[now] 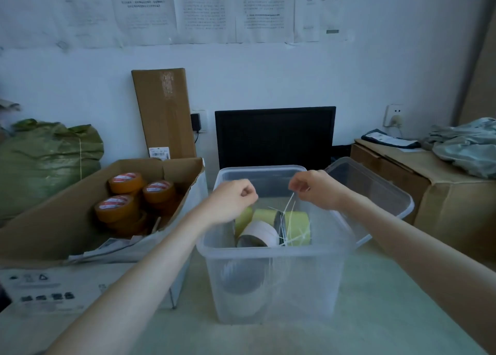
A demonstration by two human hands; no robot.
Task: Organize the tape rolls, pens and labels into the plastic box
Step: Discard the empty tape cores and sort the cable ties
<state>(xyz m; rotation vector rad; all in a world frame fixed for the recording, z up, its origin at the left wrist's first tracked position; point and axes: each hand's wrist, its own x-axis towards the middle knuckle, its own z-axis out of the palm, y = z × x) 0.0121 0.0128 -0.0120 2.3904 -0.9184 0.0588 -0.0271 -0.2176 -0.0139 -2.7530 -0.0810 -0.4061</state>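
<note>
A clear plastic box (273, 255) stands in the middle of the table. Inside lie yellow-green tape rolls (296, 227) and a white roll (261, 232) with a grey core. Thin white string (285, 220) is looped around the rolls and rises from them. My right hand (315, 188) pinches the upper end of that string above the box. My left hand (233, 201) hovers over the box's left side with its fingers curled; whether it holds the string is unclear. No pens or labels are visible.
An open cardboard box (67, 220) with several brown tape rolls (126, 196) sits to the left. The clear lid (375, 191) leans behind the plastic box on the right. A black monitor (275, 137), a green sack (45, 158) and cardboard cartons (418, 177) line the back.
</note>
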